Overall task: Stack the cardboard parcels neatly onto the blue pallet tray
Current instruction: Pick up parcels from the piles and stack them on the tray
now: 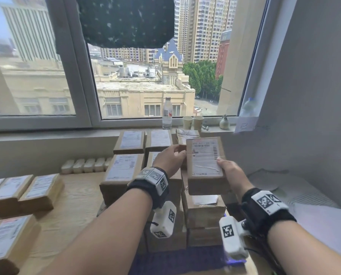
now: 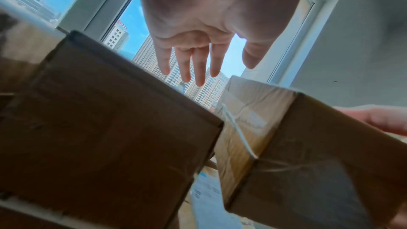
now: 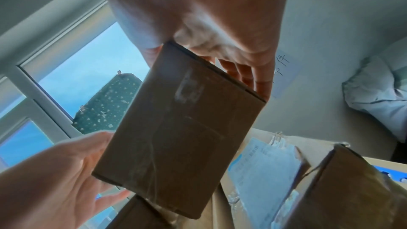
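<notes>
Head view: right hand (image 1: 228, 171) grasps a parcel (image 1: 205, 165) above the stack (image 1: 203, 213); left hand (image 1: 170, 157), fingers relaxed, touches its side. At twelve o'clock, bottle (image 1: 167, 114) and cups (image 1: 193, 122); more parcels (image 1: 23, 191) at nine.

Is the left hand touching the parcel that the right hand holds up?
Cannot tell. In the left wrist view the left hand has straight fingers clear of the parcel; the head view hides the contact.

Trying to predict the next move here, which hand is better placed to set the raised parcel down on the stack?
Probably the right hand: it grips the parcel from below, thumb on its label. The left hand is open, fingers straight at the far-left edge, so it can only steady it over the stack.
</notes>
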